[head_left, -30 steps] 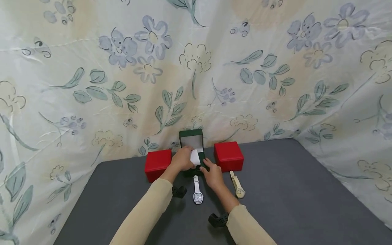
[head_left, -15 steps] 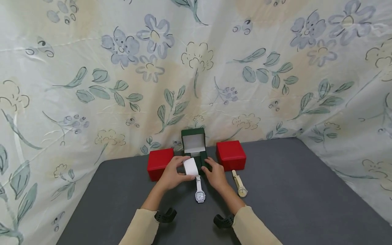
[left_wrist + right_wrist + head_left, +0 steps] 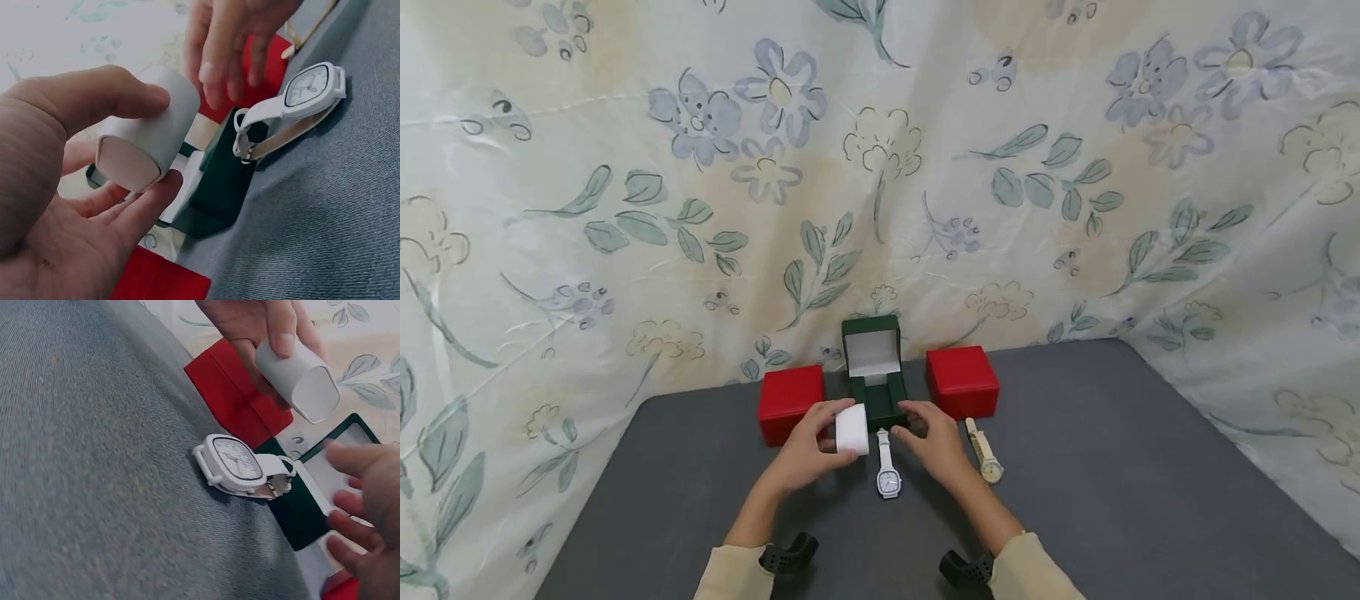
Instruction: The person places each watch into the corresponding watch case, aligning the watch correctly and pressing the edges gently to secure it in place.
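My left hand (image 3: 805,454) holds a white watch cushion (image 3: 852,431) between thumb and fingers, in front of the green watch box (image 3: 880,407). In the left wrist view the thumb lies on top of the cushion (image 3: 156,119). The box's lid stands up, showing a pale lining. My right hand (image 3: 934,440) is by the box's front right corner, fingers loosely bent around nothing; the right wrist view shows them apart (image 3: 369,506). Between the hands lies a white-strapped watch (image 3: 888,482), face up, its strap end close to the box.
Red boxes stand on both sides of the green one, one at left (image 3: 790,400) and one at right (image 3: 962,383). A cream-strapped watch (image 3: 990,470) lies before the right one. Behind the grey table (image 3: 1112,500) hangs a floral cloth (image 3: 880,275).
My left hand has lifted the white cushion out of the green box and brought it forward and left. The right hand has drawn slightly back from the box's right side.
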Demonstrator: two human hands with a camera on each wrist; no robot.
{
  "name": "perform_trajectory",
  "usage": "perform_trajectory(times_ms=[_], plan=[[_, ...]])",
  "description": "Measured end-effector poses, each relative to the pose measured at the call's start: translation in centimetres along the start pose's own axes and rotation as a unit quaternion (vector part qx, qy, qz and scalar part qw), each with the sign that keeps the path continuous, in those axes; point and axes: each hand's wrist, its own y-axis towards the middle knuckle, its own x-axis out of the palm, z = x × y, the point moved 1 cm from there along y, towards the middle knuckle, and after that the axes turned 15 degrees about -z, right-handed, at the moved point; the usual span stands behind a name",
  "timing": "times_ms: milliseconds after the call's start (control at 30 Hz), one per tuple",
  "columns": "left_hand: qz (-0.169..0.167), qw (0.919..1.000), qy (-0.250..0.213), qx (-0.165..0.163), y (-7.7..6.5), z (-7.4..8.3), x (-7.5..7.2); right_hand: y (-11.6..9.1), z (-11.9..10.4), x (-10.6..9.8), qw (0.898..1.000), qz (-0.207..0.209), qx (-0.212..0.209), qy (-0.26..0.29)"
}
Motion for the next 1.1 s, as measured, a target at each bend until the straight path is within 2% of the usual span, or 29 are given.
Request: perform_trajectory(times_ms=[100,167,300,400,467,633,900,1100], plan=[[-0.01,0.9997,0.015,0.014,-0.9,1.9,-0.2,-0.3,-0.4,0.1,0.996,-0.083,0.014,-0.035],[-0.009,0.9996,0.02,0.016,-0.8,2.0,-0.2,-0.4,-0.5,0.0,0.987,-0.14,0.021,-0.079],[-0.012,0.9995,0.026,0.01,-0.5,0.9,-0.2,-0.5,-0.8,0.2,0.959,-0.223,0.015,-0.174],[-0.02,0.999,0.037,0.013,0.1,-0.5,-0.1,-0.5,-0.8,0.3,0.944,-0.249,0.01,-0.215],[-0.024,0.9988,0.04,0.013,0.3,-1.2,-0.1,-0.4,-0.6,0.4,0.939,-0.257,0.012,-0.229],[-0.047,0.9976,0.043,0.025,0.5,-1.9,-0.2,-0.2,0.1,0.4,0.94,-0.253,0.014,-0.23],[-0.107,0.9932,0.041,0.022,0.2,-2.4,-0.3,-0.4,0.3,-0.2,0.955,-0.241,-0.001,-0.174],[-0.178,0.9824,0.025,0.052,0.2,-2.7,-0.1,-0.5,-0.4,-1.1,0.957,-0.248,-0.014,-0.148]])
